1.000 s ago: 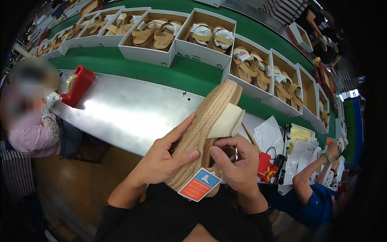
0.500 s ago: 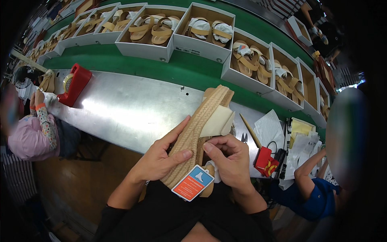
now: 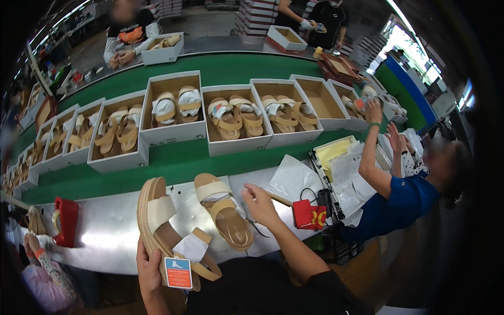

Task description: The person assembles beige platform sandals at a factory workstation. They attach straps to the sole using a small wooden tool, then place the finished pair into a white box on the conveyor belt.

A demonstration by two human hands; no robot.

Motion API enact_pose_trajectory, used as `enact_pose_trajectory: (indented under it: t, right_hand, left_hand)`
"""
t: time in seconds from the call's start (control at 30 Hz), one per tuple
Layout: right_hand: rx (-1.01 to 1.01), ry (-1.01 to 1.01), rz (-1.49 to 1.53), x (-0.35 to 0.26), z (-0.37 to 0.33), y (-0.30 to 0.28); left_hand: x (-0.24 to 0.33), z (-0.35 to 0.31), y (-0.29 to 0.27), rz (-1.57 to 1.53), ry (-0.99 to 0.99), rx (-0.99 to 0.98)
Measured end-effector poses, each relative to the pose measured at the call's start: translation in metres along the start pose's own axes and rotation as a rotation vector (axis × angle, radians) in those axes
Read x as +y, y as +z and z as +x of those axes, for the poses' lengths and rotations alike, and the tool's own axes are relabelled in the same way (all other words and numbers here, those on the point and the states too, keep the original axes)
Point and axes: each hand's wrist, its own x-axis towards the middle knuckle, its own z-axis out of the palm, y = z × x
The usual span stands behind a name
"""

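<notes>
Tagged sandal (image 3: 165,233) stands tilted, toe upward, just left of the lower centre of the frame in the head view, over the near edge of the metal counter (image 3: 113,220). The left hand (image 3: 149,270) comes up from the lower edge, thumb laid across the braided side of the sole, its grip firmly closed around that sandal near the hang tag (image 3: 178,273). The right forearm slants in from the lower right; the right hand (image 3: 260,205) sits near the centre, fingers loosely bent, its grip slack and holding nothing that shows, just beside a second sandal (image 3: 231,226) that lies toe up on the counter.

Across the middle of the frame, white boxes with brown insides line a green strip (image 3: 178,164). The raised box (image 3: 173,135) at upper centre-left holds a pair of sandals stuffed with white paper; the box (image 3: 236,145) to its right holds another pair, a coloured tag among the straps. Farther right, one box (image 3: 321,100) shows its brown floor. At centre-right, a dark-edged tray (image 3: 329,190) carries yellow and white papers (image 3: 341,163), near a co-worker's raised arms (image 3: 375,170)
</notes>
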Motion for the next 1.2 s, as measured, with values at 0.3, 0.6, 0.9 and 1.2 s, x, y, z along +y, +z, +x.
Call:
enact_pose_trajectory:
  t: [0.3, 0.6, 0.9, 1.2]
  right_hand:
    - [-0.418, 0.089, -0.128, -0.029, -0.032, 0.075]
    - [-0.424, 0.177, 0.585, -0.039, -0.006, 0.041]
    - [0.072, -0.299, 0.353, -0.106, -0.007, -0.030]
    - [0.337, -0.290, 1.086, -0.099, -0.036, -0.007]
  left_hand:
    - [0.002, -0.013, 0.001, 0.017, 0.042, -0.009]
    - [0.021, -0.012, -0.013, 0.070, 0.123, 0.034]
    - [0.046, 0.016, 0.031, 0.087, 0.481, 0.296]
    - [0.036, 0.033, 0.060, -0.761, 0.266, 0.050]
